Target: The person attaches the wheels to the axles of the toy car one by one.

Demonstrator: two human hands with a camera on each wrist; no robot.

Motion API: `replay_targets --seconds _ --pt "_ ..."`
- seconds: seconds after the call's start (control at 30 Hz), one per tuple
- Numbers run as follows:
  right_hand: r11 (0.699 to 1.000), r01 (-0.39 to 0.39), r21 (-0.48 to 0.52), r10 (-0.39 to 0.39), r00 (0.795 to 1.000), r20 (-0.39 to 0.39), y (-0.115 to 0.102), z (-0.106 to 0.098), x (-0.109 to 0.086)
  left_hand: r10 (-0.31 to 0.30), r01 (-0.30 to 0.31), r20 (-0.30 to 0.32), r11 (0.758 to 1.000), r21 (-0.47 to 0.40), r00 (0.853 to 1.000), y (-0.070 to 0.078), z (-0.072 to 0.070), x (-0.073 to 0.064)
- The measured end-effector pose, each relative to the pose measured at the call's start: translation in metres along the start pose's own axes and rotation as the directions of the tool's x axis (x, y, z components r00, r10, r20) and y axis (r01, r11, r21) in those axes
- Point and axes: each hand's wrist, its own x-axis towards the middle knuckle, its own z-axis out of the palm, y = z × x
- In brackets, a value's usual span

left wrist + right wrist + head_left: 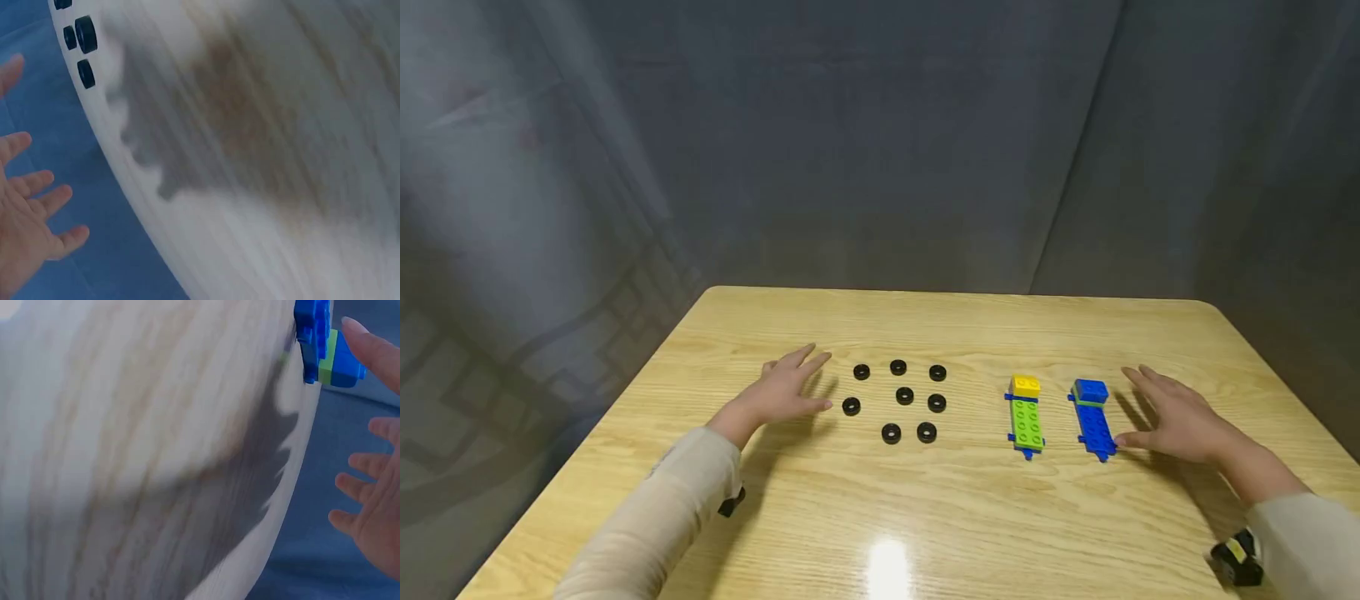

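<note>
My left hand [782, 392] hovers over the table with its fingers spread, left of several small black toy tires [904, 396]. In the left wrist view the left hand [31, 212] holds nothing, and a few tires [86, 34] show at the upper left. My right hand [1180, 417] is spread just right of a blue toy car base [1096, 427] with a blue brick on its far end; the thumb overlaps its near corner in the head view. A second toy car base [1027, 425], lime green with a yellow brick [1025, 385], lies left of the blue one.
The wooden table [865, 508] has rounded far corners. Behind it hangs a dark grey curtain [880, 167], with more cloth on both sides. A bright light reflection shows near the table's front.
</note>
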Motion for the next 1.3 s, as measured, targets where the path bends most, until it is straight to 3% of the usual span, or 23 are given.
replay_targets --seconds 0.27,0.5,0.9,1.07,1.3 --pt "0.997 0.070 0.014 -0.071 0.996 0.056 0.000 0.003 0.003 0.025 -0.021 0.088 0.999 -0.044 0.996 0.009 0.010 0.006" --pt "0.998 0.069 0.006 -0.069 0.994 0.088 -0.002 0.004 0.009 0.032 -0.024 0.137 0.998 -0.059 0.990 0.014 0.016 0.010" --pt "0.997 0.077 0.013 -0.078 0.991 0.111 -0.004 0.009 0.012 0.098 -0.089 0.156 0.994 -0.068 0.983 0.018 0.021 0.017" --pt "0.996 0.084 0.026 -0.087 0.989 0.123 -0.004 0.009 0.014 0.102 -0.096 0.160 0.994 -0.045 0.982 0.021 0.023 0.019" --pt "0.994 0.069 0.079 -0.080 0.986 0.144 -0.005 0.010 0.016 0.150 -0.152 0.151 0.988 0.003 0.977 0.022 0.028 0.024"
